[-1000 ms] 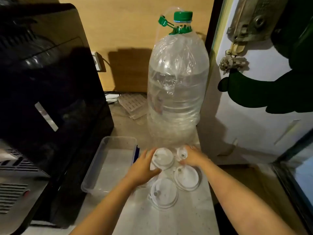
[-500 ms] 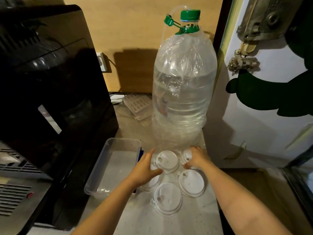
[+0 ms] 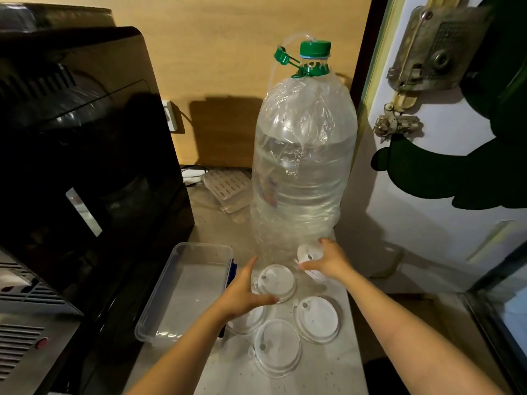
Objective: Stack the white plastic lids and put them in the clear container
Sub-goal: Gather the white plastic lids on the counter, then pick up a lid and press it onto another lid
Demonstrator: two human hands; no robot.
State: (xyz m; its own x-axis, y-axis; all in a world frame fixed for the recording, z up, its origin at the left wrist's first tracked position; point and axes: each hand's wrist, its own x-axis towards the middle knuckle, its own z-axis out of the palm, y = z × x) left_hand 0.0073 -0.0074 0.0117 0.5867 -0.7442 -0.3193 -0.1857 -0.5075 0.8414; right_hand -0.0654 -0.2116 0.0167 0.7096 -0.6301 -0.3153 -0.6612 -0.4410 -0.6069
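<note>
Several white plastic lids lie on the pale counter in front of a big water bottle. My right hand grips the far right lid, which is tilted up off the counter. My left hand has thumb and fingers around the edge of the middle lid, which lies flat. Another lid is partly hidden under my left wrist. Two more lids lie nearer to me. The clear container stands with nothing in it, just left of my left hand.
A tall water bottle with a green cap stands right behind the lids. A black appliance fills the left side. A white door with a metal lock borders the right. The counter's right edge runs beside the lids.
My right hand has closed on the far right lid and tipped it up off the counter. My left hand stays at the middle lid, its thumb now under the near edge.
</note>
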